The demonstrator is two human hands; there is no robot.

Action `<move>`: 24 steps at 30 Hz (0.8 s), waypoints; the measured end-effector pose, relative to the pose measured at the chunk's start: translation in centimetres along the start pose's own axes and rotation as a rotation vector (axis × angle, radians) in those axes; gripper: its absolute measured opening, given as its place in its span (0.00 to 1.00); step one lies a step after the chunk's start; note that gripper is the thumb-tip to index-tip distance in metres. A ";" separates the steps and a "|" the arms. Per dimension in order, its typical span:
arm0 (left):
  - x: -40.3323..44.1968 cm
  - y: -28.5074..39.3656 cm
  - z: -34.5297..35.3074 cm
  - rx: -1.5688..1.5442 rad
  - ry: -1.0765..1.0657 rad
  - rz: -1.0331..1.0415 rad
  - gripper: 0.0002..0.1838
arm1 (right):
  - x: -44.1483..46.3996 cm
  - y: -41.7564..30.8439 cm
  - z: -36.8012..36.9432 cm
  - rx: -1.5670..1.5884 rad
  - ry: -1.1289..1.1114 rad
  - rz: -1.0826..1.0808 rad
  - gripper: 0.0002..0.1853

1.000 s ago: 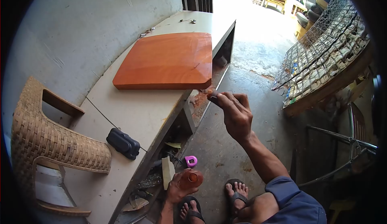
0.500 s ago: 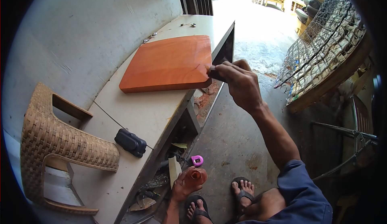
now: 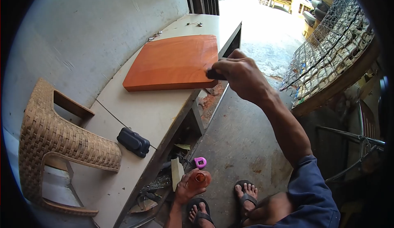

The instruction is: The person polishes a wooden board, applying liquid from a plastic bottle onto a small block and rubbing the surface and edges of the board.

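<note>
An orange-brown wooden board (image 3: 172,62) with rounded corners lies flat on a white bench (image 3: 154,113). My right hand (image 3: 244,76) is closed on a small dark applicator (image 3: 214,74), at the board's near right corner; whether it is a brush or a pad I cannot tell. Low in the view, beside the bench, my left hand (image 3: 186,190) wraps round an open-topped bottle (image 3: 201,179) of reddish-brown liquid. The bottle's mouth faces up toward me.
A woven chair frame (image 3: 78,140) and a black box-like object (image 3: 133,142) on a cord occupy the bench's near end. Small metal pieces (image 3: 200,24) lie at its far end. A pink tape measure (image 3: 200,162) sits below. Wire mesh (image 3: 332,51) stands at right.
My right hand has shifted slightly left and up, with the dark applicator farther over the board's corner. My left hand with the bottle stays almost still.
</note>
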State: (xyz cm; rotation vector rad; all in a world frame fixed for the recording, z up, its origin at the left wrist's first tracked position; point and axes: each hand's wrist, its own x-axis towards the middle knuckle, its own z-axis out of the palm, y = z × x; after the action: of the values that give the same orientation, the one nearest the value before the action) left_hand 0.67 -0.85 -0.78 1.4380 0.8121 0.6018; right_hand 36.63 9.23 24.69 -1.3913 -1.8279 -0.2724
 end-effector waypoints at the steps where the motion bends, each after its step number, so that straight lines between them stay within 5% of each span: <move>1: -0.3 0.1 0.3 0.003 -0.008 -0.006 0.48 | -0.4 0.1 0.0 -0.005 -0.082 0.046 0.07; 3: -0.1 0.5 0.0 0.035 0.039 -0.009 0.48 | -1.1 0.2 0.7 0.000 -0.134 0.097 0.08; 6: -0.2 -0.1 -0.2 -0.027 0.019 -0.050 0.47 | -4.7 0.6 3.4 -0.036 0.287 -0.065 0.13; 8: -0.2 0.4 0.3 -0.049 0.021 -0.047 0.46 | -7.9 1.5 6.1 -0.003 0.158 0.003 0.15; 14: 0.0 -0.2 0.2 -0.070 0.042 -0.023 0.46 | -6.9 0.4 4.7 -0.044 0.411 0.017 0.16; 16: -0.1 -0.3 0.0 -0.048 0.019 -0.012 0.46 | -6.6 0.7 4.5 0.025 0.092 0.111 0.14; 18: 0.4 -1.0 -0.4 0.007 0.053 0.082 0.45 | -4.2 -1.6 3.3 0.082 0.072 0.094 0.12; 21: -0.2 -0.9 0.3 0.027 0.055 0.120 0.45 | 1.0 -5.7 2.9 0.122 0.064 -0.194 0.10; 24: -0.1 -1.0 -0.1 0.098 0.034 0.099 0.45 | 8.8 -7.6 6.7 0.089 -0.255 -0.457 0.05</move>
State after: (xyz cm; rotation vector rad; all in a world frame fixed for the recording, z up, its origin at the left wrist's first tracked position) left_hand 0.43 -1.00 -1.72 1.5687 0.8097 0.6705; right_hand 26.21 16.66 28.68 -0.9675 -2.3338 -0.2489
